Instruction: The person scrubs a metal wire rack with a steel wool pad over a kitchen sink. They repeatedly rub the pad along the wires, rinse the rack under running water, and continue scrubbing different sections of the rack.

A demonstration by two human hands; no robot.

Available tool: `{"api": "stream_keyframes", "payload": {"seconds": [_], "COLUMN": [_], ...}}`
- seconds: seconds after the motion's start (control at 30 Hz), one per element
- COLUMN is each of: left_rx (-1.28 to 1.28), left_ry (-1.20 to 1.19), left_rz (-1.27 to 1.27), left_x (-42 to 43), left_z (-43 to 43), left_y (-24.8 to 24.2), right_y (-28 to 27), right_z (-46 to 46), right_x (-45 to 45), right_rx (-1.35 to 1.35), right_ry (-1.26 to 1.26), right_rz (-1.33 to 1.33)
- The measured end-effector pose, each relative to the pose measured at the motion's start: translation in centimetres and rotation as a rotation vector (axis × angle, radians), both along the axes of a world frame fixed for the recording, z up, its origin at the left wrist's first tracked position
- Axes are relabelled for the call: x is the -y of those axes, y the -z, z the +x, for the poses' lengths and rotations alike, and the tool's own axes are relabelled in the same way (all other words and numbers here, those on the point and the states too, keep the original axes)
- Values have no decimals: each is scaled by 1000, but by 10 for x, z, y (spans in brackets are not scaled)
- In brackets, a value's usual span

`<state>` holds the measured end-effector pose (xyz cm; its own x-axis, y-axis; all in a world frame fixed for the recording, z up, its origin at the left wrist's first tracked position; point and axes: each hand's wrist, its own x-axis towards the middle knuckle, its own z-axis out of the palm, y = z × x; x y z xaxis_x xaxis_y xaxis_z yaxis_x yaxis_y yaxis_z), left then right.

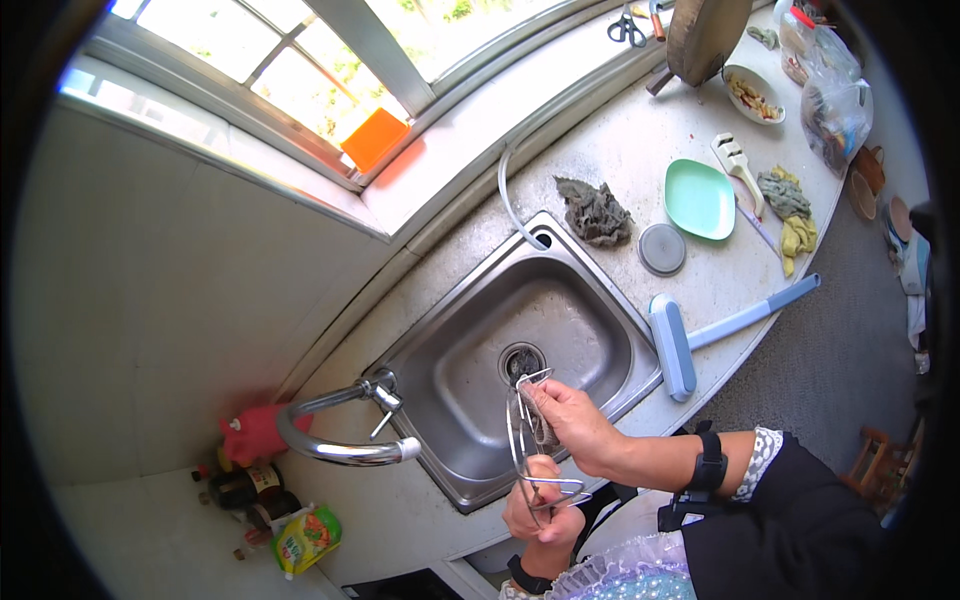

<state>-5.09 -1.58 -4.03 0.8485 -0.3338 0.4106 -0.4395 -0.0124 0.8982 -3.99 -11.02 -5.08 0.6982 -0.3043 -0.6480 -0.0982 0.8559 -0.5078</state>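
Over the near edge of the stainless steel sink (480, 315), my left hand (541, 501) grips a thin metal wire rack (517, 442) near its lower, curved end. My right hand (577, 426) holds the rack's upper end and a brownish-grey cloth or scrubbing pad (538, 421) against the wires. The rack is tilted, its upper tip in front of the sink drain (523, 363). A chrome faucet (345, 452) has its spout turned away from the bowl, and no water is seen running from it. Part of the rack is hidden by my fingers.
Right of the sink lie a blue brush with a handle (675, 349), a grey round lid (661, 250), a green plate (700, 199), a dark rag (596, 212) and a knife sharpener (739, 169). Bottles (255, 487) and a green-yellow pouch (306, 540) stand at lower left.
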Motion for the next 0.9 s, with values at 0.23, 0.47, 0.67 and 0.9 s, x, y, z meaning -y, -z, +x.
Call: {"api": "stream_keyframes", "payload": {"seconds": [0.23, 0.47, 0.67, 0.9], "left_rx": [71, -95, -39, -1097], "left_ry": [44, 54, 194, 237], "left_rz": [-176, -437, -409, -193], "left_x": [2, -1, -10, -26], "left_z": [5, 9, 20, 43], "left_y": [6, 0, 3, -42], "right_y": [0, 7, 4, 2], "right_z": [0, -2, -2, 0], "right_x": [-3, 12, 33, 37], "right_rx": [223, 323, 398, 306], "right_ry": [-8, -197, -273, -301], "right_rz": [-61, -151, 228, -687]}}
